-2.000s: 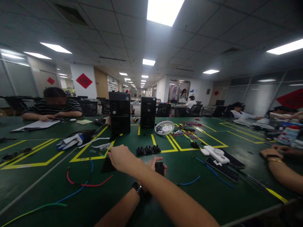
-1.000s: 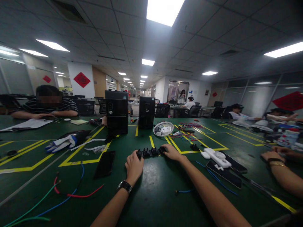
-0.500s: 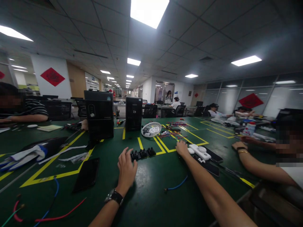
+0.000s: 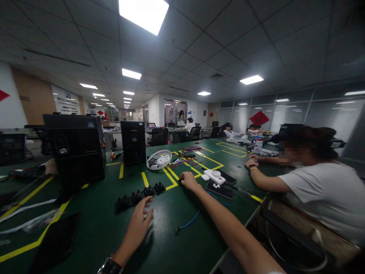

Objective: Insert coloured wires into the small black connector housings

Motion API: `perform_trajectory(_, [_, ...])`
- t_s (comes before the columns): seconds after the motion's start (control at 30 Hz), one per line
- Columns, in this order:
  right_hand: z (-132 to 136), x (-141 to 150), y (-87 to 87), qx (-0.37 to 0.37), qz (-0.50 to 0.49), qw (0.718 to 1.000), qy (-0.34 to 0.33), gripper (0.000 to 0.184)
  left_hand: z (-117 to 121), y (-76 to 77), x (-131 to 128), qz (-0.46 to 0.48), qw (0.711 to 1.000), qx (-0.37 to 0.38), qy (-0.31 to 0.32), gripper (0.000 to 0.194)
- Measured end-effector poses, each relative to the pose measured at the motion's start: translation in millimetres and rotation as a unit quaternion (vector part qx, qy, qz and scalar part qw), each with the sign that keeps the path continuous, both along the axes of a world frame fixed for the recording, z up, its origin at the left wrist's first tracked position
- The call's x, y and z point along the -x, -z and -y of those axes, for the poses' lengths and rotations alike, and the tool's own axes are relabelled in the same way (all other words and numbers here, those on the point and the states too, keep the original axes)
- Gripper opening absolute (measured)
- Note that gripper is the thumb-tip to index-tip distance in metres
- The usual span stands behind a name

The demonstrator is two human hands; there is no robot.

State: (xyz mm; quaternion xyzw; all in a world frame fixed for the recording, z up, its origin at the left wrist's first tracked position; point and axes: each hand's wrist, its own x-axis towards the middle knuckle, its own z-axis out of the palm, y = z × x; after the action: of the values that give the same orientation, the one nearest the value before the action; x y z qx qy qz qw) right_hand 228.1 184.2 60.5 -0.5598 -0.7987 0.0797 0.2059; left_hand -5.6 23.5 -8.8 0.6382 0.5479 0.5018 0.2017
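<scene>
My left hand (image 4: 138, 221) is open above the green table (image 4: 159, 251), its fingers apart and just in front of a row of black plastic parts with upright prongs (image 4: 139, 196). Farther right, my right hand (image 4: 188, 181) has its fingers curled down at the tabletop. A small black plastic part (image 4: 180, 182) shows at its fingertips, mostly hidden by the hand. A short blue wire (image 4: 190, 222) lies between my arms. Just right of my right hand are a white device (image 4: 214, 176) and a dark phone (image 4: 219, 190).
Two black computer cases (image 4: 74, 148) stand at the left and centre. Beside them is a white basket (image 4: 159, 159), with coloured wires (image 4: 185, 161) behind my right hand. A black phone-like slab (image 4: 57, 239) lies front left. A co-worker (image 4: 316, 186) sits at the right edge.
My view has turned right. Both hands were at the black row; my right hand has gone right to the small black part and closed on it. My left hand has drawn back, open.
</scene>
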Motion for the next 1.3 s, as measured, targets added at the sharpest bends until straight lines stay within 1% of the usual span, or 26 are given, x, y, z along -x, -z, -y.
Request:
perform_trajectory(0.07, [15.1,7.1,-3.8,-0.016,-0.043,0.999,-0.023,0.015,1.0,-3.1,-3.9,0.077,0.996,0.042,0.000,0.050])
perform_trajectory(0.13, [37.7,21.2,-5.4,-0.034,-0.085,0.994,-0.053,0.016,3.9,-10.1,-10.4,0.195,0.977,0.088,0.000,0.056])
perform_trajectory(0.2, [68.4,42.0,-3.2,-0.040,-0.118,0.987,-0.098,0.019,8.1,-19.3,-18.3,0.336,0.934,0.118,0.012,0.055])
perform_trajectory(0.27, [102.9,64.2,1.5,-0.040,-0.141,0.972,-0.186,0.022,12.3,-27.4,-24.4,0.448,0.884,0.133,0.014,0.047])
perform_trajectory(0.3, [119.0,73.3,3.6,-0.042,-0.146,0.958,-0.243,0.025,14.0,-29.9,-25.9,0.484,0.864,0.138,0.005,0.041])
perform_trajectory(0.37, [143.8,82.4,4.8,-0.050,-0.147,0.926,-0.345,0.027,16.4,-31.7,-24.6,0.513,0.844,0.151,-0.042,0.032])
perform_trajectory(0.4, [151.5,81.2,3.2,-0.054,-0.146,0.914,-0.376,0.027,17.1,-31.2,-22.1,0.516,0.840,0.155,-0.069,0.030])
perform_trajectory(0.43, [156.1,75.8,0.3,-0.057,-0.146,0.909,-0.386,0.026,17.4,-30.3,-18.7,0.516,0.838,0.156,-0.087,0.030])
perform_trajectory(0.5, [158.8,54.1,-7.7,-0.055,-0.148,0.916,-0.369,0.023,17.7,-28.8,-11.7,0.518,0.839,0.145,-0.087,0.036])
perform_trajectory(0.57, [158.3,24.1,-14.5,-0.045,-0.133,0.930,-0.339,0.022,18.0,-29.1,-6.8,0.524,0.839,0.132,-0.061,0.043])
perform_trajectory(0.63, [159.8,-5.1,-15.8,-0.018,-0.090,0.936,-0.339,0.021,18.6,-30.7,-5.3,0.525,0.840,0.131,-0.034,0.047])
perform_trajectory(0.73, [165.4,-32.9,-5.4,0.013,-0.019,0.931,-0.364,0.021,19.5,-32.1,-7.3,0.527,0.839,0.134,-0.003,0.048])
perform_trajectory(0.8, [165.7,-36.8,5.3,0.011,-0.001,0.931,-0.364,0.015,19.3,-31.0,-8.9,0.542,0.830,0.129,0.009,0.047])
perform_trajectory(0.87, [160.0,-28.5,12.9,0.002,-0.016,0.936,-0.351,0.015,18.1,-29.7,-9.5,0.568,0.813,0.123,0.012,0.044])
perform_trajectory(0.93, [149.8,-8.8,13.8,0.005,-0.062,0.941,-0.332,0.017,16.4,-29.7,-9.0,0.598,0.793,0.115,0.010,0.041])
perform_trajectory(1.0, [139.3,19.7,8.8,0.035,-0.139,0.940,-0.309,0.017,14.8,-31.7,-8.2,0.623,0.776,0.101,0.000,0.036])
perform_trajectory(1.07, [131.5,51.7,2.3,0.087,-0.229,0.926,-0.288,0.017,13.5,-34.3,-7.9,0.640,0.764,0.083,-0.016,0.029])
perform_trajectory(1.13, [127.7,80.6,-0.6,0.139,-0.307,0.902,-0.269,0.019,12.1,-35.2,-8.2,0.645,0.761,0.066,-0.026,0.025])
perform_trajectory(1.2, [127.1,101.4,2.3,0.178,-0.358,0.881,-0.252,0.021,10.3,-33.4,-8.9,0.639,0.767,0.053,-0.023,0.025])
perform_trajectory(1.3, [128.6,114.3,12.3,0.214,-0.394,0.864,-0.228,0.021,8.3,-27.9,-10.4,0.618,0.785,0.047,-0.002,0.030])
